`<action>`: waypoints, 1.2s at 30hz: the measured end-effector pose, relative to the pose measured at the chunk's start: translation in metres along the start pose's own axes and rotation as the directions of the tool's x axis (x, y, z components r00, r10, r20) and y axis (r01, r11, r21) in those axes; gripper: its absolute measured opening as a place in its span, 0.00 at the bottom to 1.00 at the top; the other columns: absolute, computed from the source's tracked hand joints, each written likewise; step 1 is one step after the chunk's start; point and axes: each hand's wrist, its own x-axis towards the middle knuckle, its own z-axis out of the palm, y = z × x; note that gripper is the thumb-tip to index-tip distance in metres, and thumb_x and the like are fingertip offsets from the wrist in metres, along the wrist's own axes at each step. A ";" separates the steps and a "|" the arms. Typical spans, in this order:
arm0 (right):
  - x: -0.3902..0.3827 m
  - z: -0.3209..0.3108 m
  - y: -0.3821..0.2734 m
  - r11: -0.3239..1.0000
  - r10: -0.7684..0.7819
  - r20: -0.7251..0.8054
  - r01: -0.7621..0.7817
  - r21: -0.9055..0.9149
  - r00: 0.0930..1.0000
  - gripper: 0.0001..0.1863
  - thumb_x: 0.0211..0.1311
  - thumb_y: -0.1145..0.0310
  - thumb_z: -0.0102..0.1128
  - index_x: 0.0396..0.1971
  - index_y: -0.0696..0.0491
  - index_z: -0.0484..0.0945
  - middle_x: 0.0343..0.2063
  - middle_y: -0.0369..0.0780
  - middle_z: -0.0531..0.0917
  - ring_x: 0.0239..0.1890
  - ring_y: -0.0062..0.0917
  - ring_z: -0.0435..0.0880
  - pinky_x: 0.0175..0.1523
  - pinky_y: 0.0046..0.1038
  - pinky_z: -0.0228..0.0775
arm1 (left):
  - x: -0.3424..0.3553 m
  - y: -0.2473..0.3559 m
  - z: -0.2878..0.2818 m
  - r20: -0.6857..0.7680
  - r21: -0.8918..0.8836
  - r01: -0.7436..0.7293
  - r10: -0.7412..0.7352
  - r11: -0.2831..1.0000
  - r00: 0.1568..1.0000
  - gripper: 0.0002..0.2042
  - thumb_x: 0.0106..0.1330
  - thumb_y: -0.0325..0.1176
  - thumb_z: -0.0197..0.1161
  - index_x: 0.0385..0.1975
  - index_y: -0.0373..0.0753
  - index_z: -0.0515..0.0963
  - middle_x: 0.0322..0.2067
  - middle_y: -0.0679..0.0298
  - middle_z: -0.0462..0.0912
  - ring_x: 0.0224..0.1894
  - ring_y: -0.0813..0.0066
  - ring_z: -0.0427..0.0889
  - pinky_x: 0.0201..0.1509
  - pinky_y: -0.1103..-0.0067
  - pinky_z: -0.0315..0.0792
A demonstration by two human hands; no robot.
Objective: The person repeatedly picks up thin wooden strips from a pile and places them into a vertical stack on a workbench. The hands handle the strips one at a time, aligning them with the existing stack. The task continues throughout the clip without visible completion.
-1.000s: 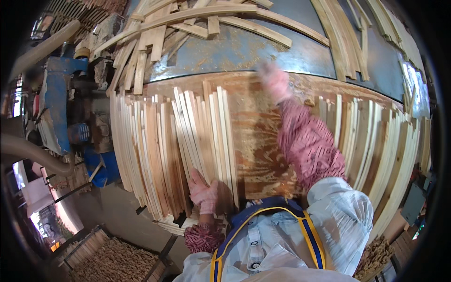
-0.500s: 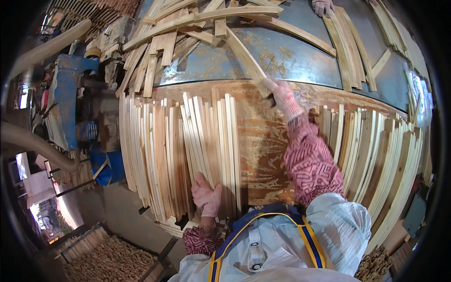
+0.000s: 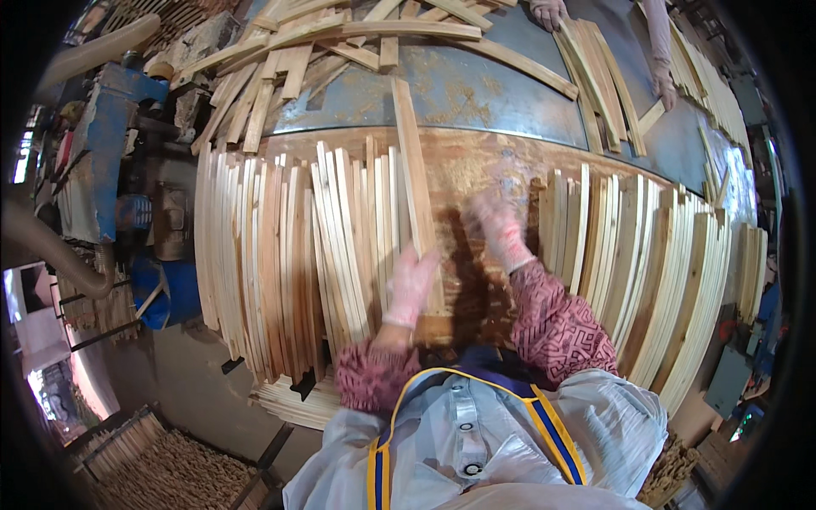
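A long pale wooden strip [image 3: 412, 161] lies lengthwise in front of me, its far end over the metal surface. My left hand [image 3: 411, 285], in a pinkish glove, is closed on the strip's nearer part, beside the left row of upright strips [image 3: 280, 246]. To the right, my gloved right hand [image 3: 497, 223] hovers above the brown plywood board [image 3: 463, 170], apart from the strip. Motion smears its fingers, so their pose is unclear. The right row of strips [image 3: 629, 246] stands just beyond my right forearm.
Loose strips lie heaped on the metal table [image 3: 357, 106] at the far side. Another person's gloved hands [image 3: 548, 13] are among strips at the far right. Blue machinery [image 3: 106, 153] and a hose [image 3: 64, 259] stand on the left.
The strip my right hand held at its near end has come toward me and straightened. My right hand has let go of it. My left hand has moved from the left row onto the strip.
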 end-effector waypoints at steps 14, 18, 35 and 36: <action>0.378 -0.032 -0.202 -0.066 -0.732 0.029 -0.028 -0.997 0.681 0.49 0.58 0.47 0.62 0.76 0.44 0.50 0.71 0.43 0.65 0.73 0.38 0.60 0.68 0.45 0.64 | -0.037 -0.161 -0.030 -0.436 0.696 0.205 0.178 0.688 0.882 0.29 0.56 0.54 0.69 0.60 0.55 0.80 0.74 0.42 0.49 0.74 0.35 0.48 0.75 0.52 0.50; 0.383 -0.036 -0.188 -0.193 -0.583 0.057 -0.070 -0.979 0.810 0.44 0.57 0.49 0.65 0.74 0.38 0.58 0.67 0.42 0.71 0.69 0.33 0.69 0.69 0.46 0.63 | -0.037 -0.167 -0.025 -0.462 0.690 0.204 0.206 0.694 0.862 0.27 0.53 0.53 0.72 0.54 0.52 0.84 0.74 0.43 0.49 0.74 0.38 0.49 0.75 0.54 0.52; 0.001 -0.006 -0.017 0.831 0.109 0.166 -0.182 0.526 0.980 0.18 0.72 0.61 0.53 0.56 0.53 0.69 0.38 0.45 0.82 0.30 0.38 0.83 0.24 0.42 0.73 | -0.040 -0.170 -0.052 -0.411 0.384 0.018 0.153 0.923 0.899 0.24 0.59 0.51 0.70 0.53 0.48 0.85 0.77 0.59 0.49 0.77 0.54 0.50 0.73 0.74 0.62; -0.012 -0.020 0.019 0.743 0.174 0.219 -0.274 0.611 0.960 0.24 0.74 0.62 0.53 0.66 0.48 0.62 0.45 0.47 0.82 0.36 0.45 0.83 0.26 0.52 0.74 | -0.042 -0.161 -0.048 -0.411 0.427 0.051 0.144 0.903 0.900 0.25 0.59 0.51 0.69 0.55 0.48 0.83 0.78 0.59 0.47 0.77 0.53 0.50 0.73 0.72 0.62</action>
